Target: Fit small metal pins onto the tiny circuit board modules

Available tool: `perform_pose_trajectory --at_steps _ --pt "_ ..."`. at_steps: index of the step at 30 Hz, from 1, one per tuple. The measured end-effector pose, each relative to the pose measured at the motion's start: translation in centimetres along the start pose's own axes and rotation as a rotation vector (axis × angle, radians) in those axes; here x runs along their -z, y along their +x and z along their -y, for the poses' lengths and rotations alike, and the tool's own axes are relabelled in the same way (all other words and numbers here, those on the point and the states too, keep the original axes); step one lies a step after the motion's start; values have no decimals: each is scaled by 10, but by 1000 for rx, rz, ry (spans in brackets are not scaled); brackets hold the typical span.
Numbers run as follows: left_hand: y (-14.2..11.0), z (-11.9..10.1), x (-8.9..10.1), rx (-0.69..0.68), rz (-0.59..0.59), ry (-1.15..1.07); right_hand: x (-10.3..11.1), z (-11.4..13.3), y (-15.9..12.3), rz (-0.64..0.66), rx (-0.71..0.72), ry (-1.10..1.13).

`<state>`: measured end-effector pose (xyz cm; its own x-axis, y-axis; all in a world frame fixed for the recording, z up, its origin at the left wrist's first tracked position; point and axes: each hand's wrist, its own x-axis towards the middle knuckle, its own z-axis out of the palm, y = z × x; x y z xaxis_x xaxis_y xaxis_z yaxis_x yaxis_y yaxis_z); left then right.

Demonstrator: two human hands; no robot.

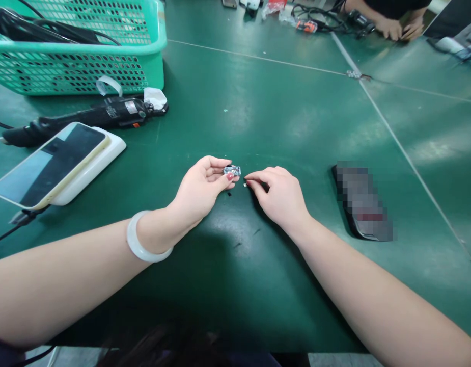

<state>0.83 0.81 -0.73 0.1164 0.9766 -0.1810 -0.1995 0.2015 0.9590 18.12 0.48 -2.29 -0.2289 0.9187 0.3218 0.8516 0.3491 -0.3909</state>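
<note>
Between the thumb and fingers of my left hand (204, 186) is a small circuit board (232, 171), greyish blue with pale details. My right hand (279, 196) is just to its right, thumb and index finger pinched on a tiny white piece (245, 184), too small to identify. The two hands are slightly apart, low over the green tabletop (239, 285). A tiny black bit (229, 194) lies on the table just below my left fingertips. A pale bangle (147, 244) is around my left wrist.
On the left are a green basket (86, 48) with black cables, a black handheld tool (93, 113), and a phone (52, 163) on a white stand. A dark blurred device (361, 204) lies right. Another person's hands (399, 28) and cables (319, 18) are at the far side.
</note>
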Motion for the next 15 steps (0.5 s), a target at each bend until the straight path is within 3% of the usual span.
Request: perform_pose_trajectory --at_steps 6,10,12,15 --pt "1 2 0 -8 -22 -20 -1 13 -5 4 186 20" --pt "1 2 1 -12 -18 -5 -6 21 -7 45 212 1" --pt "1 2 1 -9 -23 -1 -6 21 -7 4 214 17" --pt "0 1 1 -2 -34 9 -3 18 -6 -184 200 57"
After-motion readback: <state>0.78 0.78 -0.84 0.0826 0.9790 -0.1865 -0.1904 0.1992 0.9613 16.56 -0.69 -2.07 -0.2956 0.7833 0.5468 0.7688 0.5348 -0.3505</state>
